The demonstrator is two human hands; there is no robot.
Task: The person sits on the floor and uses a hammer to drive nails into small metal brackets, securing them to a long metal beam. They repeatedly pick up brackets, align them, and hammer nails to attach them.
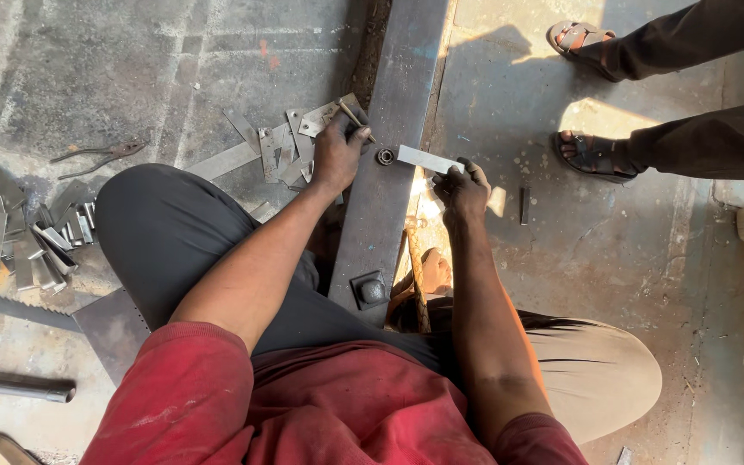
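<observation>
1. Setting: bare concrete workshop floor (647,258), dusty and half in sun; landmark is the long steel beam (389,172) lying along it between the seated person's knees.
2. Left hand (337,153): at the beam's left edge, fingers clenched around a thin punch-like rod (354,114) that slants toward a small ring-shaped nut (386,156) on the beam.
3. Right hand (462,191): just right of the beam, fingers pinching one end of a flat metal strip (428,159); its free end rests on the beam beside the nut.
4. Left of the beam: heaps of cut metal offcuts (290,142), pliers (101,155), a saw blade (10,303).
5. Right of the beam: another person's sandalled feet (592,155).
6. Risk, judged: the lightly pinched strip could skid off the beam; the rod tip could slip from the nut toward the fingers; sharp offcuts lie close to the wrist.
</observation>
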